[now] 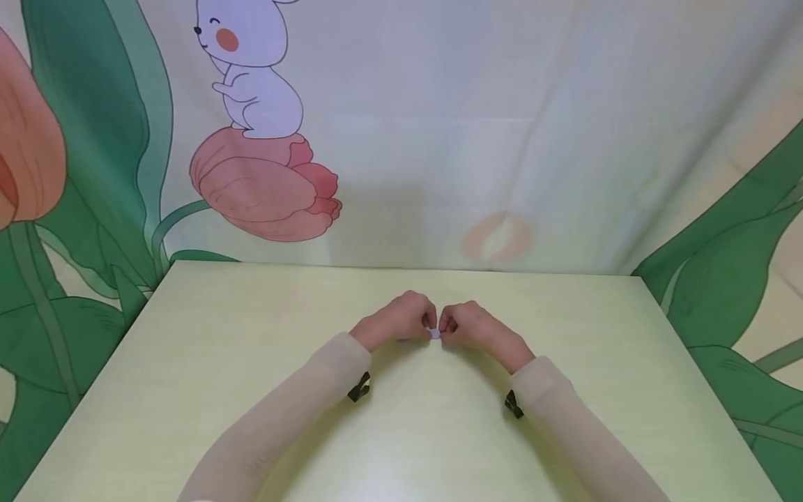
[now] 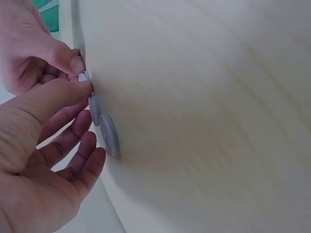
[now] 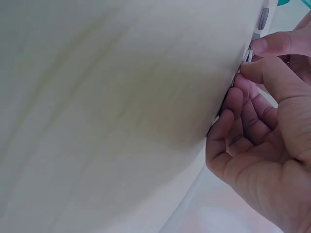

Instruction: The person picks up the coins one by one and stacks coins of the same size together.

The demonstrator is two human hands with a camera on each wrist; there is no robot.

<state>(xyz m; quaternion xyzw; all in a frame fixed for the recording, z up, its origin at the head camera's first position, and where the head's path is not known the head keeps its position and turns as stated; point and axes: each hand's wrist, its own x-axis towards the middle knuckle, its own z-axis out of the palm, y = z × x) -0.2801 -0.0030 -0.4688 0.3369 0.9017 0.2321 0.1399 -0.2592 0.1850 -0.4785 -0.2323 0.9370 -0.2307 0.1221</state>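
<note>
Near the middle of the table, both hands meet over a small, pale grey-white flat disc (image 1: 435,334). My left hand (image 1: 401,318) pinches this disc (image 2: 83,77) at one edge, its thumb on top and its other fingers curled loosely below. From the opposite side, the thumb and index finger of my right hand (image 1: 478,326) pinch the disc's other edge; its remaining fingers curl against the tabletop. Two more thick grey discs, a nearer one (image 2: 110,136) and a middle one (image 2: 95,110), lie in a row beside the left fingers. Fingertips partly hide the held disc.
A pale yellow-green tabletop (image 1: 426,432) extends around both hands. Behind its far edge hangs a light curtain (image 1: 401,139) printed with a white animal and flowers. Each long-sleeved wrist carries a small dark strap piece (image 1: 360,387).
</note>
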